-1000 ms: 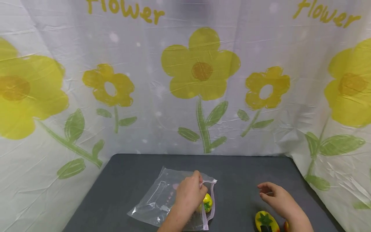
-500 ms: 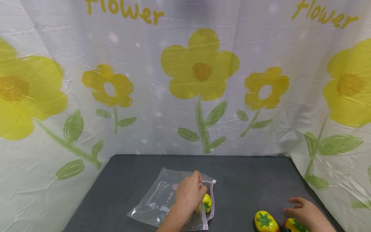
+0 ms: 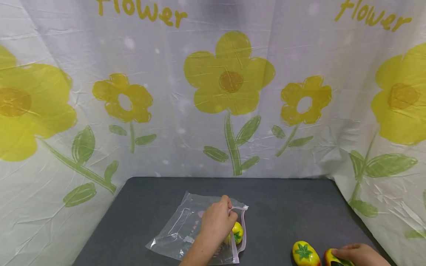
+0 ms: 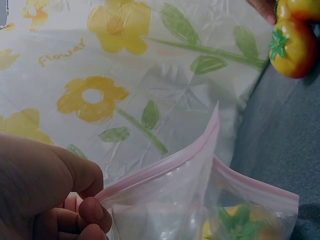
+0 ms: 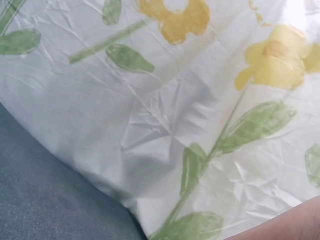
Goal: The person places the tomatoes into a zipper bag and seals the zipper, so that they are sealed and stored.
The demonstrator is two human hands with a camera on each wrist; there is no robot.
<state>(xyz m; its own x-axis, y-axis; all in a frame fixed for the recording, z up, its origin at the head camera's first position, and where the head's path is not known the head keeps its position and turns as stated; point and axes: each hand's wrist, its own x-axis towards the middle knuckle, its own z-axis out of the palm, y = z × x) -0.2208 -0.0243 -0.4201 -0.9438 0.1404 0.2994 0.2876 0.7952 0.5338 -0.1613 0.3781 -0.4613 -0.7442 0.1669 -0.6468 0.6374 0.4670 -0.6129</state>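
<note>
Bag mouth held open, second fruit covered.
Left hand [image 3: 217,221] pinches the zip bag [image 3: 186,231] rim; right hand [image 3: 361,255], at 4 o'clock, curls over a toy tomato [image 3: 332,258]; a weak pinch could let the mouth collapse.

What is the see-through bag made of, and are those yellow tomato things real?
The clear zip bag with pink seal strip looks like thin glossy plastic film: it crinkles and shows the toy inside. The yellow tomato-shaped toys with green tops are probably hard plastic or painted ceramic: shiny, with flat painted-looking leaves.
</note>
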